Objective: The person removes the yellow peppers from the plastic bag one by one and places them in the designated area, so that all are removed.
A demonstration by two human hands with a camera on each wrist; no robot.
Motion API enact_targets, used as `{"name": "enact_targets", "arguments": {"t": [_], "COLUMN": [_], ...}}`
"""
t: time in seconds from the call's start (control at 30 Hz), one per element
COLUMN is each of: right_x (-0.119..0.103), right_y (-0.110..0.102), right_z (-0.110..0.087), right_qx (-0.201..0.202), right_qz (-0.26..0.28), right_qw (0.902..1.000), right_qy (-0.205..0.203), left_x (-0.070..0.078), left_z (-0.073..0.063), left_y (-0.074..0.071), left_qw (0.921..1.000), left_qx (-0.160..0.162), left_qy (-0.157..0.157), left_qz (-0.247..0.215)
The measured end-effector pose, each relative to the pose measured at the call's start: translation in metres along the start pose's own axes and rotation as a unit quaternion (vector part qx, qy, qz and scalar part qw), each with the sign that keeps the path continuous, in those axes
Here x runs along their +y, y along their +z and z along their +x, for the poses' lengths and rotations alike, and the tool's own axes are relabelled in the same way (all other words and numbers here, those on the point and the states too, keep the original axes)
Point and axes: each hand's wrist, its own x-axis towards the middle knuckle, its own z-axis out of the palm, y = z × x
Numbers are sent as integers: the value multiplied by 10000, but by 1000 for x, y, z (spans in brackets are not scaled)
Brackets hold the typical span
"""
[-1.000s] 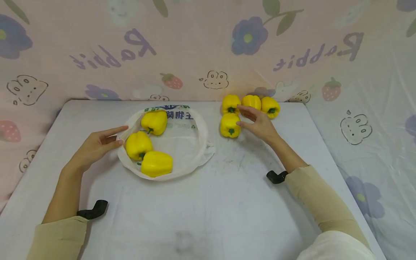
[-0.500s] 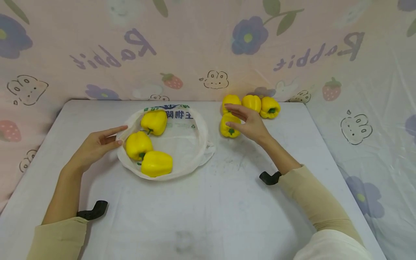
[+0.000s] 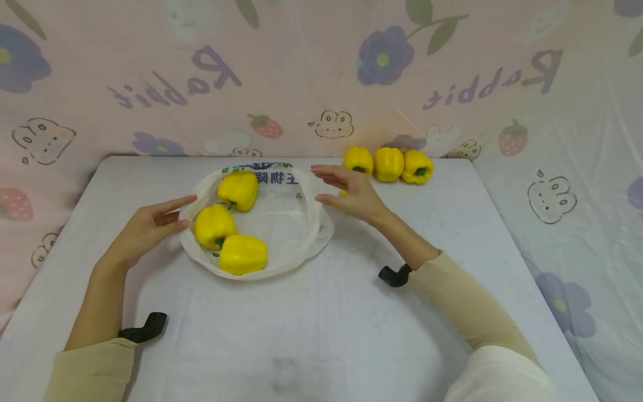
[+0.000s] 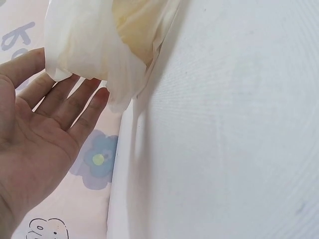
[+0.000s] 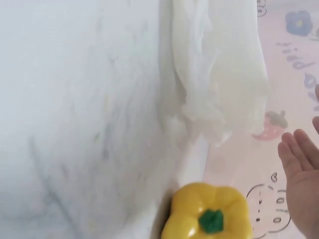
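A white plastic bag (image 3: 276,223) with blue and green print stands with its mouth spread in a ring. Three yellow bell peppers lie inside, one of them the front bell pepper (image 3: 243,254). My left hand (image 3: 143,229) touches the bag's left rim with extended fingers; in the left wrist view the fingertips (image 4: 102,94) meet the bag's lower edge. Empty, with fingers loosely spread, my right hand (image 3: 354,195) is at the bag's right rim. Behind it a yellow bell pepper (image 5: 209,214) is almost wholly hidden in the head view.
At the back right of the white table (image 3: 301,335), three more yellow bell peppers (image 3: 389,164) sit in a row against the patterned cloth (image 3: 301,67). Black camera mounts (image 3: 145,328) stick out from both wrists.
My right hand has moved left from the peppers at the back right to the bag's right rim, carrying nothing. The left hand and the bag have stayed in place.
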Motion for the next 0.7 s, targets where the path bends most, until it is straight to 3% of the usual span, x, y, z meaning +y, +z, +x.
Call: {"name": "enact_targets", "arguments": {"t": [0.2,0.37,0.7], "right_x": [-3,-5,-10], "right_y": [14,25,40], "right_z": [14,22,41], "right_qx": [-373,-463,-469], "right_qz": [-182,-514,-997], "right_qw": [9991,9976,9895], "right_qy": [-21,41,939], "left_x": [0,3,4], "left_z": [0,1,3], "left_y": [-1,-1,-4], "left_qw": [10000,9999,9996], "left_qx": [23,-28,-47], "left_qy": [5,88,83], "left_qz": [51,70,277]}}
